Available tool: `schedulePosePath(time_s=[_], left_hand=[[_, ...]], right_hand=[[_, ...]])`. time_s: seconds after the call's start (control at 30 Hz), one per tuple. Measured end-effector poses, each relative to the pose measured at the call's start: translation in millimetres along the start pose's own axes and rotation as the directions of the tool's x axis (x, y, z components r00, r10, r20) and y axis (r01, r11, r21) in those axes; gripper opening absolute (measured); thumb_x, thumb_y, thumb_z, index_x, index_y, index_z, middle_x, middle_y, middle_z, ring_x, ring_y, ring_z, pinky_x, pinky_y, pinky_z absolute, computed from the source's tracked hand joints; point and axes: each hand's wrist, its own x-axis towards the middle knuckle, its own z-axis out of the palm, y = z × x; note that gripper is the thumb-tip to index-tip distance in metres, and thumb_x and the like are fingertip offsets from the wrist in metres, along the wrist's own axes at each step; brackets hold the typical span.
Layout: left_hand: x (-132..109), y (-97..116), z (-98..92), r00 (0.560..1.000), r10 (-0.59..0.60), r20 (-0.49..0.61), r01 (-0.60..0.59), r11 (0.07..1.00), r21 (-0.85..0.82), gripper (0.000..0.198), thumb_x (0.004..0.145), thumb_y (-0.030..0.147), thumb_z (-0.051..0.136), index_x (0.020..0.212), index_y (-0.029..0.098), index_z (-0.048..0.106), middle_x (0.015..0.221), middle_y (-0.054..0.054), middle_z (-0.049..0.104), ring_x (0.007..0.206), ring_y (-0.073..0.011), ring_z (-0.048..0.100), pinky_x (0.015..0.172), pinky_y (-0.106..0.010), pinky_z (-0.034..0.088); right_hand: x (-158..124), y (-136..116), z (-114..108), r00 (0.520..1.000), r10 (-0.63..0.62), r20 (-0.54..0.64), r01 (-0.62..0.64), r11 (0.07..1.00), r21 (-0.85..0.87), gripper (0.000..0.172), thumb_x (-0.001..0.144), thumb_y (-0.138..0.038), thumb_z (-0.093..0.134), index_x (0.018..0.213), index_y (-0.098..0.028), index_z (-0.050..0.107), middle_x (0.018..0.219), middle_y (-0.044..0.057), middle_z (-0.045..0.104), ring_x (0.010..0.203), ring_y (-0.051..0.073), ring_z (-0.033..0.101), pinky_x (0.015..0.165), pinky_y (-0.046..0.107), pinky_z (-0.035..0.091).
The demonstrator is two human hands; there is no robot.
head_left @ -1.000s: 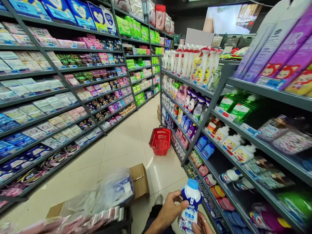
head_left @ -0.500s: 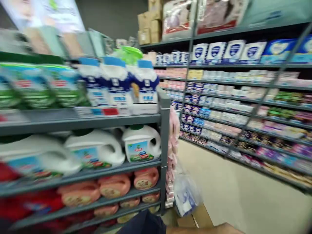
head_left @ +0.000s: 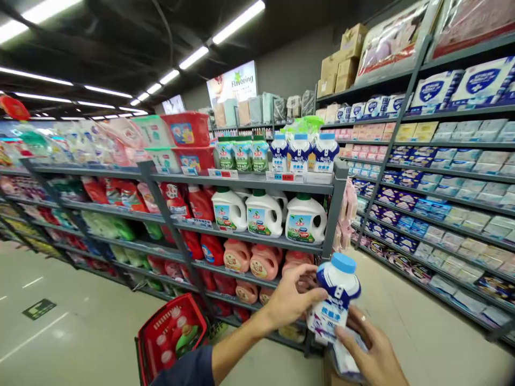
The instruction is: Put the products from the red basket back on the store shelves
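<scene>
A white and dark-blue detergent bottle (head_left: 332, 305) with a light-blue cap is held up in front of the shelf's right end, tilted a little. My left hand (head_left: 292, 297) grips its upper left side, thumb across the front and fingers partly hidden behind. My right hand (head_left: 374, 348), with a ring on one finger, holds the lower right side, thumb at the front. Below it, partly covered by my right hand, lies a white and blue package (head_left: 349, 354). Matching blue-capped bottles (head_left: 301, 153) stand on the top shelf beyond.
A grey shelf unit (head_left: 241, 182) bears white jugs (head_left: 263, 214), pink bottles (head_left: 263, 261) and red tubs (head_left: 191, 128). A red shopping basket (head_left: 155, 327) with a green item inside is at lower left. Tall shelving with tissue packs (head_left: 438, 182) lines the right, across an aisle floor (head_left: 406, 300).
The view has swung left and widened, bringing the basket and left shelves in. Both hands now show holding a bottle; before, only a forearm and part of a hand showed at the bottom.
</scene>
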Motion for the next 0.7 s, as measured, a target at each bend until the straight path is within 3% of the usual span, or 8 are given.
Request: schedulePosePath(time_s=[0.07,0.17,0.2,0.33,0.43,0.53,0.6,0.7], left_hand=[[10,38,-26.9,0.992,0.120,-0.030,-0.118,0.992,0.049,0.058,0.083,0.039,0.080,0.130,0.011,0.062,0.109,-0.013,0.071,0.098,-0.0232,0.066,0.085,-0.032,0.054],[37,94,-66.3,0.941,0.329,-0.077,-0.311,0.933,0.183,0.050,0.086,0.037,0.077,0.128,0.012,0.063,0.114,-0.013,0.071,0.102,-0.0237,0.066,0.086,-0.033,0.056],[49,112,-80.1,0.921,0.381,-0.079,-0.357,0.908,0.220,0.049,0.086,0.039,0.077,0.125,0.013,0.064,0.113,-0.013,0.072,0.100,-0.0233,0.067,0.084,-0.033,0.057],[105,179,-141.6,0.870,0.491,-0.046,-0.469,0.852,0.231,0.054,0.082,0.049,0.079,0.119,0.013,0.064,0.114,-0.015,0.072,0.099,-0.0241,0.070,0.078,-0.033,0.060],[145,228,-189.7,0.844,0.531,0.068,-0.521,0.784,0.338,0.057,0.080,0.053,0.081,0.116,0.011,0.066,0.118,-0.016,0.072,0.105,-0.0235,0.069,0.085,-0.034,0.059],[183,261,-229.8,0.836,0.516,0.185,-0.540,0.719,0.437,0.055,0.082,0.058,0.077,0.108,0.010,0.071,0.112,-0.015,0.073,0.107,-0.0227,0.068,0.092,-0.034,0.057],[207,270,-249.5,0.838,0.508,0.201,-0.539,0.708,0.457,0.055,0.083,0.061,0.075,0.104,0.011,0.072,0.108,-0.015,0.074,0.103,-0.0225,0.070,0.088,-0.034,0.058],[240,266,-268.4,0.816,0.543,0.200,-0.566,0.681,0.465,0.053,0.082,0.059,0.077,0.102,0.010,0.072,0.105,-0.015,0.074,0.095,-0.0214,0.071,0.082,-0.033,0.059]], right_hand=[[32,-73,17,0.967,-0.220,0.127,0.232,0.969,-0.086,0.060,0.075,-0.056,0.081,0.122,-0.020,0.074,0.124,0.015,0.073,0.112,0.034,0.069,0.103,0.047,0.056],[81,-186,38,0.819,-0.553,0.155,0.556,0.831,0.030,0.073,0.083,-0.052,0.077,0.145,-0.022,0.055,0.133,0.012,0.068,0.118,0.030,0.066,0.106,0.050,0.053],[97,-220,46,0.771,-0.594,0.230,0.606,0.795,0.020,0.076,0.083,-0.049,0.078,0.149,-0.023,0.050,0.134,0.013,0.068,0.117,0.029,0.067,0.105,0.052,0.054],[159,-327,79,0.636,-0.684,0.358,0.760,0.636,-0.135,0.061,0.083,-0.051,0.079,0.131,-0.014,0.067,0.120,0.016,0.073,0.104,0.029,0.071,0.099,0.050,0.059],[197,-380,110,0.581,-0.723,0.374,0.812,0.542,-0.215,0.065,0.078,-0.054,0.083,0.122,-0.009,0.071,0.113,0.017,0.073,0.103,0.030,0.070,0.093,0.046,0.061],[224,-414,140,0.580,-0.723,0.375,0.814,0.512,-0.273,0.060,0.078,-0.053,0.084,0.116,-0.009,0.072,0.108,0.016,0.074,0.102,0.028,0.068,0.090,0.043,0.061],[240,-426,157,0.594,-0.706,0.385,0.804,0.506,-0.313,0.054,0.080,-0.051,0.082,0.113,-0.009,0.072,0.105,0.015,0.074,0.101,0.028,0.067,0.090,0.043,0.061],[266,-431,171,0.617,-0.695,0.369,0.781,0.483,-0.396,0.052,0.079,-0.049,0.083,0.111,-0.009,0.073,0.103,0.014,0.074,0.100,0.028,0.067,0.090,0.044,0.061]])
